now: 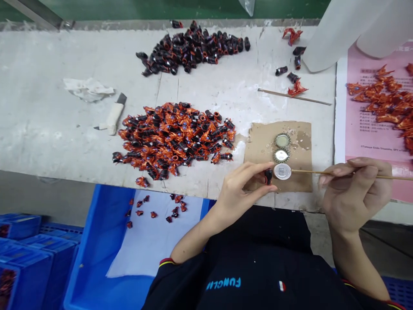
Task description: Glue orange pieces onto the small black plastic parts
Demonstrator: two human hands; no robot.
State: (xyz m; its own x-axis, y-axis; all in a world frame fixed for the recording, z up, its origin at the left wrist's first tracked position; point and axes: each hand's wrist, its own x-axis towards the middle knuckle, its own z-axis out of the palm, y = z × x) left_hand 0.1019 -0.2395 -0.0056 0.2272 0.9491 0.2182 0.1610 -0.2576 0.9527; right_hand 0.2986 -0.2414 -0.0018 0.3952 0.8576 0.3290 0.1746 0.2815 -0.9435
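1. Left hand (240, 189) pinches a small black piece (268, 175) at the near edge of the surface (48, 129).
2. Right hand (355, 189) pinches a thin stick (309, 172), its tip in the white cap (282, 171) just beside the piece.
3. Loading the tip seems to be the step in hand; carrying it to the piece calls for steadiness.

Counter (48, 129): rough, matt, chalky white.
Cardboard pad (261, 142): brown, matt.
Caps (282, 141): shiny metal.
Stick (306, 172): bare wood.
Small pieces (174, 133): glossy plastic.

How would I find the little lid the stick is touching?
On the white table, find the brown cardboard. Three round lids line up on it. Yours is the nearest lid, plain white; the other two have shiny crinkled rims.
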